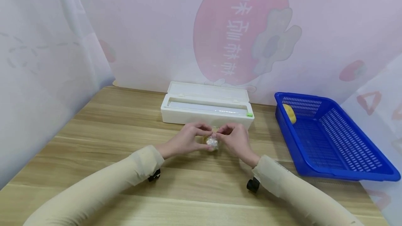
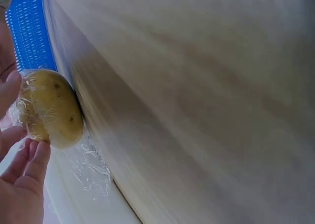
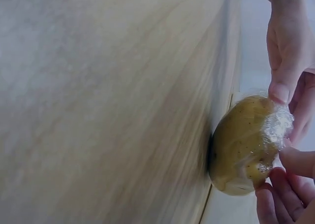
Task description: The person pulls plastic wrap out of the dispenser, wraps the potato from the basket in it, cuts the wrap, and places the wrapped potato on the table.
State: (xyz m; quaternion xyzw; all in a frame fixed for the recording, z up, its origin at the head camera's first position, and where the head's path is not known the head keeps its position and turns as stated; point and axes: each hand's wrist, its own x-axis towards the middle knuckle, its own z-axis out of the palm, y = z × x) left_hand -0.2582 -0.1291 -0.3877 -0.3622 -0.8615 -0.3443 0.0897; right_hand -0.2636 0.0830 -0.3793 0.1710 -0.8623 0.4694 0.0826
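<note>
A yellow-brown potato (image 2: 61, 108) stands on the table with clear plastic wrap (image 3: 276, 128) bunched over its top. Both hands meet at it in the head view, just in front of the white dispenser box. My left hand (image 1: 188, 138) holds the wrapped potato from the left, thumb low against the wrap and fingertips at the top. From the right, my right hand (image 1: 237, 140) pinches the gathered wrap, its other fingertips touching the potato's side. Crinkled loose film (image 2: 91, 170) sticks out beside the potato in the left wrist view. The hands partly hide the potato in the head view.
The white dispenser box (image 1: 176, 116) has its lid raised, a film roll (image 1: 207, 108) inside and a green slider (image 1: 249, 114) at its right end. On the right, a blue plastic basket (image 1: 290, 142) contains a yellow rounded item (image 1: 289, 113). Printed cloth (image 1: 150, 37) hangs behind the wooden table (image 1: 188, 198).
</note>
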